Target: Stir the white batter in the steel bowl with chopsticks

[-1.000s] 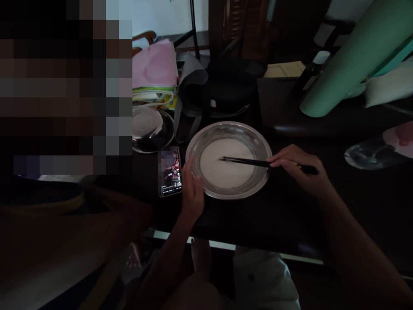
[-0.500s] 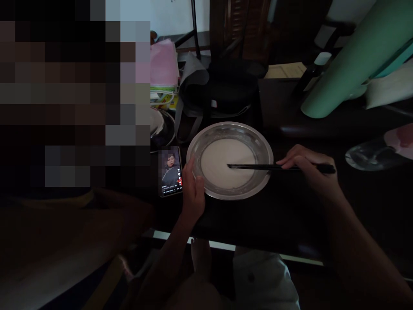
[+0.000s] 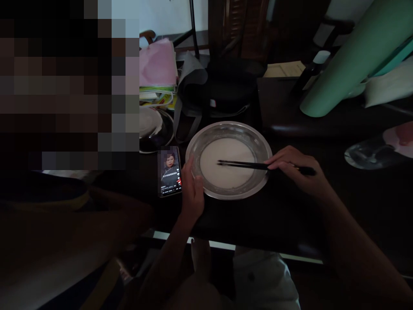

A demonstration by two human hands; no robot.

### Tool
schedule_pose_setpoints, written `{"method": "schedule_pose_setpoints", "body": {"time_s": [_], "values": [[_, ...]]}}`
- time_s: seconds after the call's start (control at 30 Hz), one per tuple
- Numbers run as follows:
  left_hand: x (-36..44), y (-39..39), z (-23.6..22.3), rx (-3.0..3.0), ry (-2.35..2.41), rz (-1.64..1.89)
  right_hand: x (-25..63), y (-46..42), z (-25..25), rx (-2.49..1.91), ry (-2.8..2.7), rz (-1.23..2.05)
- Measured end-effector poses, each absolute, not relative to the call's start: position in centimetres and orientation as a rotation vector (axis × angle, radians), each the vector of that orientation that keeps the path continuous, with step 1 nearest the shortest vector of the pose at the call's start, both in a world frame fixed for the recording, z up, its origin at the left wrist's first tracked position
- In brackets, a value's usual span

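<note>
A wide metal basin [image 3: 265,176] stands on the dark table, holding a milky white liquid [image 3: 229,174]. My left hand [image 3: 192,196] grips its near left side, fingers along the outside of the rim and thumb close to the edge. From the right, my right hand [image 3: 295,168] is closed around a pair of black chopsticks [image 3: 245,164]. Their tips are over the left-centre of the liquid, slightly apart; whether they dip in is hard to tell. Just left of my left hand lies a phone [image 3: 170,172] with a video on its lit screen.
Behind the basin sits a black bag [image 3: 230,86] with grey straps. A lidded pot [image 3: 155,129] and stacked papers [image 3: 158,64] are at the left. Rightward are a green cylinder [image 3: 342,73], a dark bottle [image 3: 311,73] and a clear plastic bottle [image 3: 364,150]. Another person's arm [image 3: 106,224] is at lower left.
My right hand has moved left with the chopsticks, so their tips reach farther across the liquid and now show apart. My left hand stays at the basin. Text has appeared on the phone's screen.
</note>
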State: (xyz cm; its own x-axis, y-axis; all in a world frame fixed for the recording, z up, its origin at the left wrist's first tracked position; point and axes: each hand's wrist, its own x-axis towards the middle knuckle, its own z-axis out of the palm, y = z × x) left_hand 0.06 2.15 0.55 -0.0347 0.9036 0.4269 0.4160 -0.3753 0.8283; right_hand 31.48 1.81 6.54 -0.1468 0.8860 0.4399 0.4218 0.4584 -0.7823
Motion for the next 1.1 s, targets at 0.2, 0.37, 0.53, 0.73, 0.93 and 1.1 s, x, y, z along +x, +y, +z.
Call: {"method": "schedule_pose_setpoints", "body": {"time_s": [0.2, 0.37, 0.53, 0.73, 0.93, 1.1], "values": [[0.07, 2.12, 0.79, 1.797, 1.387, 1.379, 31.80, 1.62, 6.30, -1.124, -1.611, 0.637], [0.16, 2.11, 0.83, 1.777, 1.405, 1.376, 31.57, 1.73, 6.38, -1.109, -1.765, 0.605], [0.19, 2.12, 0.68, 1.771, 1.381, 1.379, 31.82, 1.65, 6.49, -1.148, -1.621, 0.613], [0.12, 2.11, 0.61, 1.779, 1.384, 1.380, 31.65, 1.82, 6.32, -1.093, -1.749, 0.571], [0.16, 2.12, 0.52, 1.792, 1.388, 1.389, 31.81, 1.80, 6.30, -1.079, -1.702, 0.630], [0.23, 2.16, 0.48, 1.787, 1.395, 1.402, 31.78, 1.85, 6.34, -1.098, -1.718, 0.548]]}}
